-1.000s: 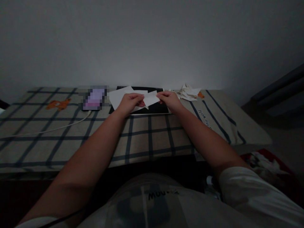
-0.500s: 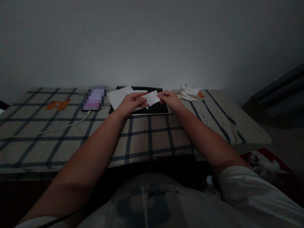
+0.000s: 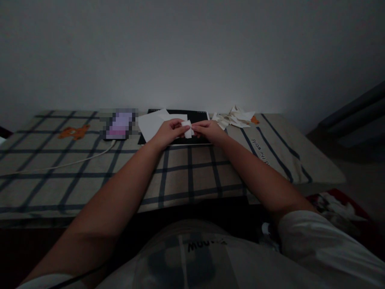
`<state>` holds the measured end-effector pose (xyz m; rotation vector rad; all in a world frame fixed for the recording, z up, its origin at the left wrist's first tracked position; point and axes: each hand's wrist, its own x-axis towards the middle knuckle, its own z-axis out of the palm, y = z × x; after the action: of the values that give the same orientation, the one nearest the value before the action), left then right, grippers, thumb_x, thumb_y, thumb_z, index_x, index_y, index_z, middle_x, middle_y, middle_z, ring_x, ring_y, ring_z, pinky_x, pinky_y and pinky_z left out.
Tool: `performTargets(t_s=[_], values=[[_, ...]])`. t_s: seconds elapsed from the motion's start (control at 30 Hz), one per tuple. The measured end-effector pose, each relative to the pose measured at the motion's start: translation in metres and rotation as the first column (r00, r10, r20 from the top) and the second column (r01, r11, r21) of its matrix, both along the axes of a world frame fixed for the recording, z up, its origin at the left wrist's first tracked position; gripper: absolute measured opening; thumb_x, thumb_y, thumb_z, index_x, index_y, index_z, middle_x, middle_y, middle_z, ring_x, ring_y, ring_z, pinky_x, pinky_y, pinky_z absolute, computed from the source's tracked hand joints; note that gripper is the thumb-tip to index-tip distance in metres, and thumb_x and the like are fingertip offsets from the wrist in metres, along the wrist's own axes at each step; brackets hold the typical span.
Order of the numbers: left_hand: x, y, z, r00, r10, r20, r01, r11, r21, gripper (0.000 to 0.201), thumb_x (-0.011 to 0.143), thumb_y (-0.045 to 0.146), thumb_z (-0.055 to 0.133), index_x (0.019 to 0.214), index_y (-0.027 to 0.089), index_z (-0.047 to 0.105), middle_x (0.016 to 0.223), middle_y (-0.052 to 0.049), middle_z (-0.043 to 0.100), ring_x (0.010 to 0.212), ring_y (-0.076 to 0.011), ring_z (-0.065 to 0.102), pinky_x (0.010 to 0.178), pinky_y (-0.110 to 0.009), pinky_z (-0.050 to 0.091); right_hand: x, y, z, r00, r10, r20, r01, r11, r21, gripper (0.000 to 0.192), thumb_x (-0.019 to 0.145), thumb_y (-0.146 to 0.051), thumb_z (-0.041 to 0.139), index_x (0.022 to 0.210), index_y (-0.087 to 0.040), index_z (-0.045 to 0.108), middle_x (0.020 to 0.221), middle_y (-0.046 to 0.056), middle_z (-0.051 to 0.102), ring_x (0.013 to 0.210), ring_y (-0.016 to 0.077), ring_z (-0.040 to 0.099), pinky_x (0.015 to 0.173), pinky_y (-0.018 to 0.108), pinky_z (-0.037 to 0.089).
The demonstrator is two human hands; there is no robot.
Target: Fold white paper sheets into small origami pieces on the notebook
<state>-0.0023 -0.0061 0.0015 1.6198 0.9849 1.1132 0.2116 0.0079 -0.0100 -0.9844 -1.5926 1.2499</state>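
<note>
A small piece of white paper [image 3: 187, 129] is pinched between my two hands and looks folded or bent over. My left hand [image 3: 171, 131] is closed on its left side, thumb on top. At its right edge, my right hand [image 3: 210, 130] grips it between thumb and fingers. Both hands are over a black spiral-bound pad [image 3: 197, 115], which they partly cover. Larger white paper sheets [image 3: 152, 122] lie on the pad's left part, reaching past its edge.
Crumpled or folded paper pieces [image 3: 236, 118] lie right of the pad. To the left are a blurred-out phone [image 3: 118, 126] with a white cable [image 3: 90, 158] and an orange item [image 3: 74, 132]. A checked cloth [image 3: 189, 176] covers the table, with a wall behind. A red container [image 3: 357, 208] holds papers at lower right.
The small paper was held flat and diamond-like between my hands; now it appears smaller and folded over. My hands have come closer together.
</note>
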Motion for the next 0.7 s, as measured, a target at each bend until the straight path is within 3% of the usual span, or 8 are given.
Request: performTargets(t_s=[0.3, 0.53, 0.7], values=[[0.0008, -0.0005, -0.0021, 0.993, 0.109, -0.041, -0.106, 0.993, 0.054, 0.033, 0.077, 0.047, 0.087, 0.087, 0.018, 0.073, 0.068, 0.0, 0.066, 0.064, -0.0134, 0.059, 0.061, -0.025, 0.044, -0.0002, -0.0022, 0.0008, 0.995, 0.099, -0.016, -0.099, 0.995, 0.004, 0.029, 0.079, -0.044, 0.09, 0.096, -0.02, 0.086, 0.08, 0.001, 0.079, 0.071, 0.0131, 0.066, 0.07, 0.027, 0.055], [0.0044, 0.0013, -0.0039, 0.988, 0.129, -0.081, -0.124, 0.99, 0.066, 0.03, 0.077, 0.044, 0.087, 0.084, 0.018, 0.071, 0.063, 0.002, 0.063, 0.059, -0.012, 0.056, 0.056, -0.024, 0.04, -0.0007, 0.001, -0.0027, 0.996, 0.08, -0.031, -0.08, 0.997, 0.007, 0.02, 0.08, -0.032, 0.088, 0.094, -0.018, 0.084, 0.079, 0.001, 0.078, 0.069, 0.012, 0.065, 0.066, 0.025, 0.053], [0.006, -0.0009, -0.0024, 0.995, 0.092, -0.04, -0.091, 0.995, 0.027, 0.035, 0.074, 0.046, 0.089, 0.088, 0.018, 0.074, 0.07, 0.0, 0.069, 0.066, -0.0135, 0.062, 0.063, -0.024, 0.049, 0.0004, 0.0014, -0.0032, 1.0, 0.007, -0.026, -0.007, 1.0, -0.015, 0.017, 0.082, -0.029, 0.089, 0.093, -0.019, 0.082, 0.08, 0.002, 0.079, 0.07, 0.0132, 0.067, 0.069, 0.026, 0.056]])
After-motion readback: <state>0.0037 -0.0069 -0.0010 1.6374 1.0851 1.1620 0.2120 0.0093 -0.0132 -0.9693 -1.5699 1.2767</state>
